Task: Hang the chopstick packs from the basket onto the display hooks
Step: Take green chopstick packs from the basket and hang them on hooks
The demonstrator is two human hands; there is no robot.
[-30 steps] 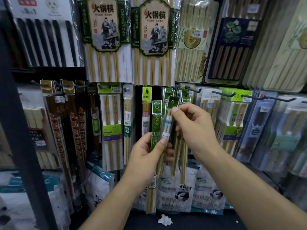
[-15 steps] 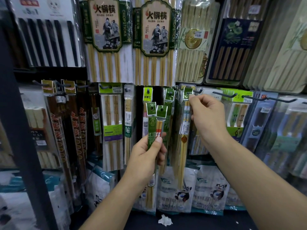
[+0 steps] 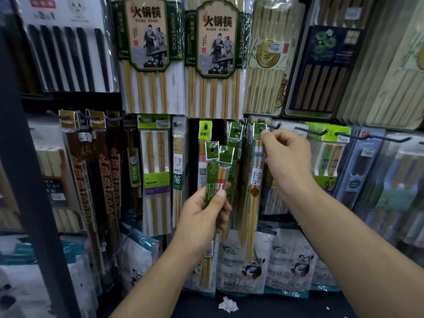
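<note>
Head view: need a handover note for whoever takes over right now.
Left hand grips two green-header chopstick packs upright in front of the display.
Right hand pinches the header of a bamboo chopstick pack at a display hook; whether it is fully seated is unclear.
Done: cannot be counted from this view.
Left: seat this pack, then hang the two held ones. Basket not in view.
</note>
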